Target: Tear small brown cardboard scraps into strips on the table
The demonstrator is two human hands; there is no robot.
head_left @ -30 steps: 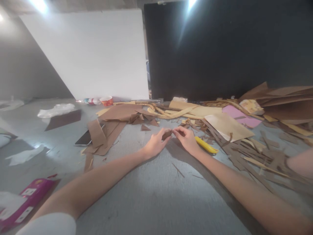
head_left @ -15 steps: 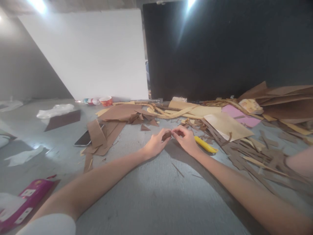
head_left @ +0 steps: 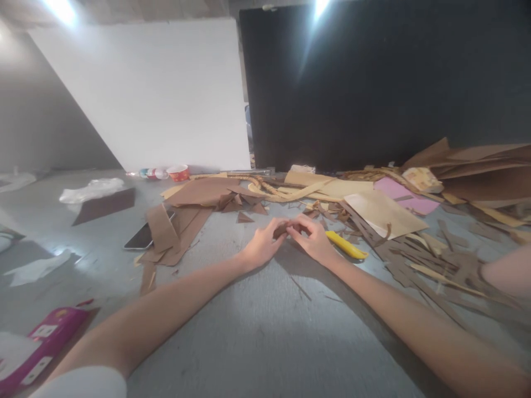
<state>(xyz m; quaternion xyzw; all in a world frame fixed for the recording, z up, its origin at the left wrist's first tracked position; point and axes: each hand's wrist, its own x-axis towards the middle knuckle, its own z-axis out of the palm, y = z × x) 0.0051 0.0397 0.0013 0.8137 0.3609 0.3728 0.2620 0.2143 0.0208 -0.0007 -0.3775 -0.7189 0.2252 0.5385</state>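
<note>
Near the middle of the table my left hand (head_left: 264, 244) is closed, its fingers curled round a small brown piece (head_left: 281, 229) that looks like paper or thin leather. My right hand (head_left: 312, 241) meets it, thumb and fingertips pinched together at the piece's right end. The fingers hide most of the piece, so its shape is unclear. Just right of my right hand lies a slim yellow object (head_left: 347, 245), perhaps a cutter. Small brown scraps (head_left: 244, 218) lie beyond the hands, and a thin dark sliver (head_left: 300, 288) is in front of them.
Brown strips (head_left: 415, 271) are heaped at right, beside another person's arm (head_left: 504, 275). Brown sheets (head_left: 199, 193) and a phone (head_left: 139, 237) lie at left. A magenta wipes pack (head_left: 58, 337) sits near left. White (head_left: 145, 94) and black panels (head_left: 373, 83) stand behind.
My right hand's fingertips have shifted slightly left over the brown piece, closer against my left fingers. The view has moved very slightly; the things on the table stay put.
</note>
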